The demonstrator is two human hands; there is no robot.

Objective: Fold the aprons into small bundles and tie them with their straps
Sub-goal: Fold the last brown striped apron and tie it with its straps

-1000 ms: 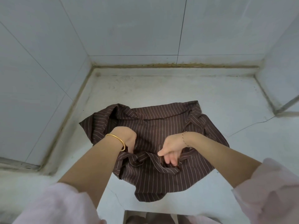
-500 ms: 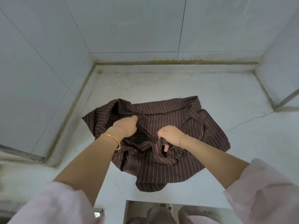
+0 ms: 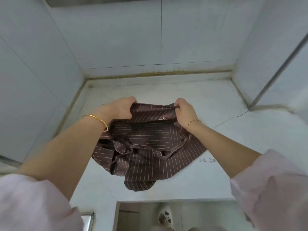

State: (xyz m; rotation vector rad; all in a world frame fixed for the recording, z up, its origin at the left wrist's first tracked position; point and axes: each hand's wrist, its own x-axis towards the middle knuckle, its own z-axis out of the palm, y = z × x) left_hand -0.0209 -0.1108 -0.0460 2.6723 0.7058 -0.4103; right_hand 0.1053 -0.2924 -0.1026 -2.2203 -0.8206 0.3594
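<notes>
A brown apron with thin pale stripes (image 3: 150,147) hangs crumpled between my two hands above the grey counter (image 3: 233,147). My left hand (image 3: 121,109) grips its top edge at the left, fingers curled round the cloth. My right hand (image 3: 185,110) grips the top edge at the right in the same way. The cloth sags in folds below, and a strap (image 3: 126,152) lies twisted across the lower middle. The lowest corner droops toward the counter's front edge.
Grey tiled walls (image 3: 116,39) close the counter in at the back, left and right. A crack (image 3: 231,119) runs across the counter on the right. Below the front edge I see the floor and a patterned shoe (image 3: 165,217).
Both hands have moved from the middle of the apron to its far edge, taken hold there and lifted it off the counter. The head camera has tilted upward.
</notes>
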